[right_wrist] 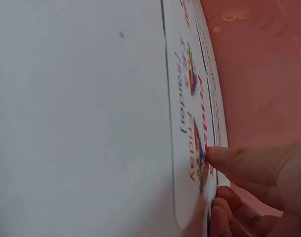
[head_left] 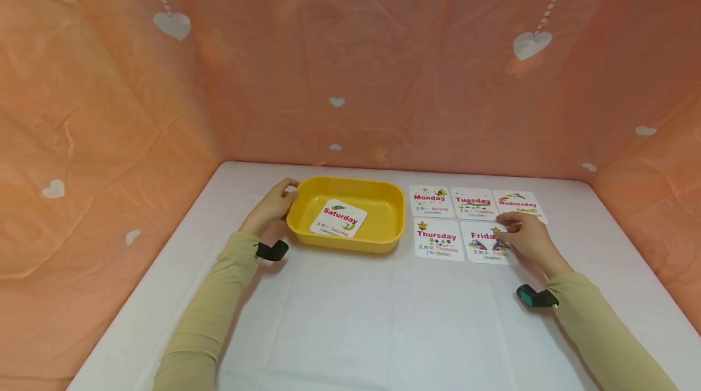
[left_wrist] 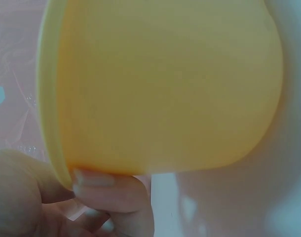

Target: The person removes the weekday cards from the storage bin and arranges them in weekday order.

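At the left end of a yellow plastic tray [head_left: 383, 239], my left hand [head_left: 276, 204] grips the rim; in the left wrist view the thumb [left_wrist: 111, 190] is against the outer wall. A white "Saturday" card [head_left: 338, 219] lies inside the tray, leaning on its wall. My right hand [head_left: 528, 239] touches the "Friday" card [head_left: 479, 251], which lies flat on the table. Its fingers also cover the lower edge of the "Wednesday" card [head_left: 517, 201]. In the right wrist view one fingertip [right_wrist: 217, 154] rests on the Friday card, with other fingers curled by its edge.
Cards "Monday" [head_left: 429, 205], "Tuesday" [head_left: 473, 211] and "Thursday" [head_left: 438, 245] lie beside the Friday and Wednesday cards in two rows, right of the tray. A white table [head_left: 361, 324] is enclosed by orange-pink cloth [head_left: 350, 62] with white hearts at the back and sides.
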A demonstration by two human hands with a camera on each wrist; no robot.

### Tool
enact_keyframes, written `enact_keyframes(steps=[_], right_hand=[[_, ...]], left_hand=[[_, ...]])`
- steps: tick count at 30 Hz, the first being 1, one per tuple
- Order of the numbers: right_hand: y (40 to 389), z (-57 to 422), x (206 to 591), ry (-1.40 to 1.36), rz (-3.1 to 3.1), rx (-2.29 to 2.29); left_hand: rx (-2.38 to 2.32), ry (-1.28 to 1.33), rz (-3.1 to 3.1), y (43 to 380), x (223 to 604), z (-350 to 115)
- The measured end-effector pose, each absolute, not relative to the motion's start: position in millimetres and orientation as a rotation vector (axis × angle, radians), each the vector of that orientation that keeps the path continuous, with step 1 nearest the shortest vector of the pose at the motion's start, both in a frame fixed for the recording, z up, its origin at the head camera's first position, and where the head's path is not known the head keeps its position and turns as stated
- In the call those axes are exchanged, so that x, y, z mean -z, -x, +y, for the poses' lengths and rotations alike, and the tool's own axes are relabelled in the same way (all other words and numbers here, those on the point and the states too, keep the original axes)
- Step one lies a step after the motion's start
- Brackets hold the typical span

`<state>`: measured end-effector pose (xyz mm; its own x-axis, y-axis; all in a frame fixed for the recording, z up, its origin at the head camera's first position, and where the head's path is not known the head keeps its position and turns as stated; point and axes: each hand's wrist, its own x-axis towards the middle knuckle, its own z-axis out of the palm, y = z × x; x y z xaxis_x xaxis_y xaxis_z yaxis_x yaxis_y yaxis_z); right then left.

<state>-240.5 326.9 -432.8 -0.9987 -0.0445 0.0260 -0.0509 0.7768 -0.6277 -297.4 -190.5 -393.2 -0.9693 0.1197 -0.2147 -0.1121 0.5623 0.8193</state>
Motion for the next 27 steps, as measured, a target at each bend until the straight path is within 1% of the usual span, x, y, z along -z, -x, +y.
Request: enact_keyframes(steps=[6,12,19,24,27], right_hand=[[241.5,330.4,427.3,-0.068,-2.919,-1.09],[244.1,329.2,409.4,-0.102,-2.84,-1.289],[245.9,305.7,400.9,-0.16,-2.76,-1.735],[249.0,283.5,396.7,-0.194,-2.75,-1.871],[252.0,270.1,393.7,-0.26,-2.714,-1.933]], left_hand=[[-1.363,-0.006,2.556,297.6,391.4,-190.3],[-1.371,-0.005,2.551,297.4,390.9,-189.6],[-1.376,-0.002,2.553,294.4,391.7,-190.4],[-1.383,-0.001,2.547,294.2,392.3,-190.6],[-1.383,-0.004,2.548,295.2,392.4,-189.8]])
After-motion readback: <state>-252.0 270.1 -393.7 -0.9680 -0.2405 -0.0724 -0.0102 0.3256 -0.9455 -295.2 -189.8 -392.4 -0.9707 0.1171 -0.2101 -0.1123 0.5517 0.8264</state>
